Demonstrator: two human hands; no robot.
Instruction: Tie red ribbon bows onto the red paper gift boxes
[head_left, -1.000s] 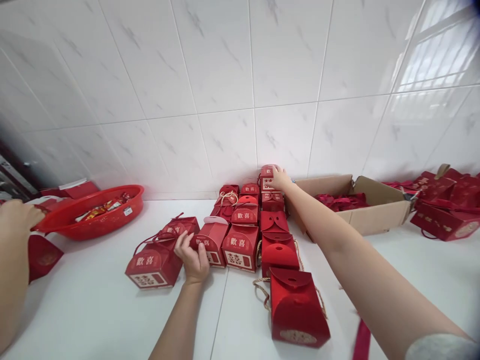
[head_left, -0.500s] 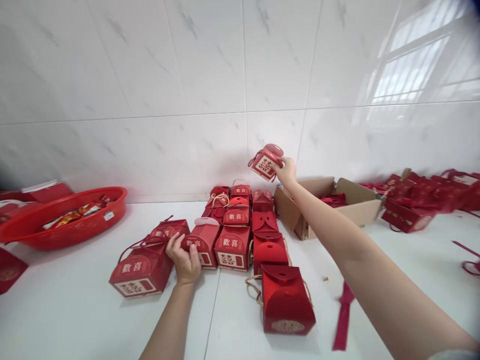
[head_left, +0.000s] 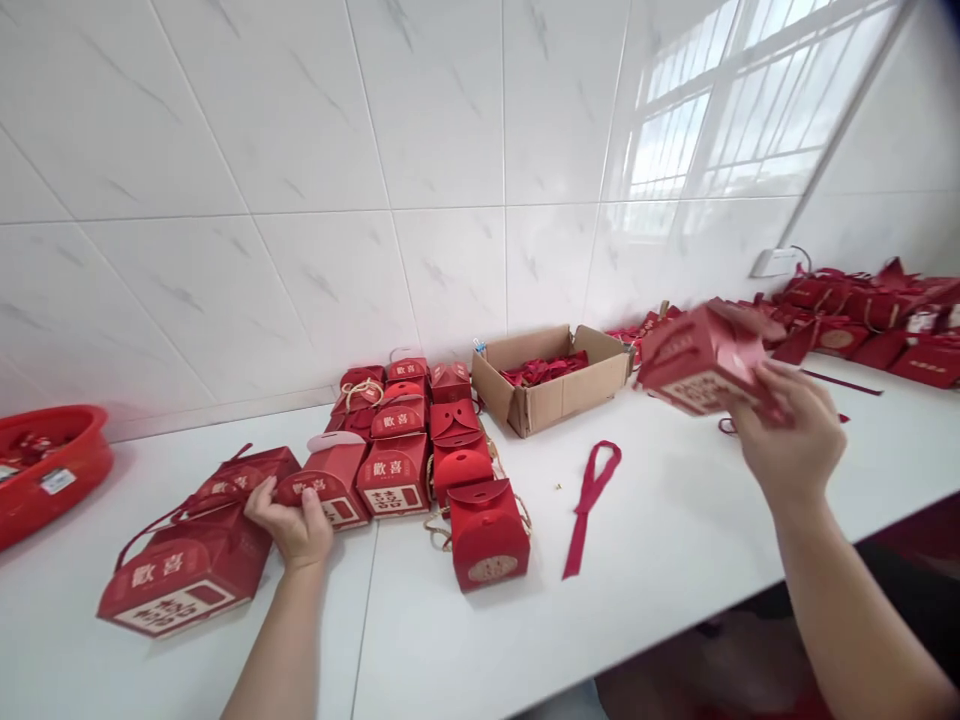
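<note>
My left hand (head_left: 292,522) is at the left corner of a red gift box (head_left: 337,482) in the front row. Its thumb lies against the front and its bent fingers are at the left side, partly hidden. Two more red gift boxes (head_left: 176,580) with dark red ribbon handles stand left of this hand. Raised above the table at the right, my right hand (head_left: 791,440) grips another red gift box (head_left: 701,360), tilted and blurred. Several closed red boxes (head_left: 394,450) form rows in the middle, with a brighter red box (head_left: 489,545) at the front.
Behind, a cardboard carton (head_left: 566,400) holds dark red ribbons. A looped ribbon (head_left: 585,515) lies on the white table (head_left: 645,560). At far left is a red plastic basin (head_left: 82,450); more red boxes (head_left: 847,330) are heaped at the far right against the tiled wall.
The view has turned right. My right hand has carried its gift box from near the wall to the right and closer. My left hand stays at the same box.
</note>
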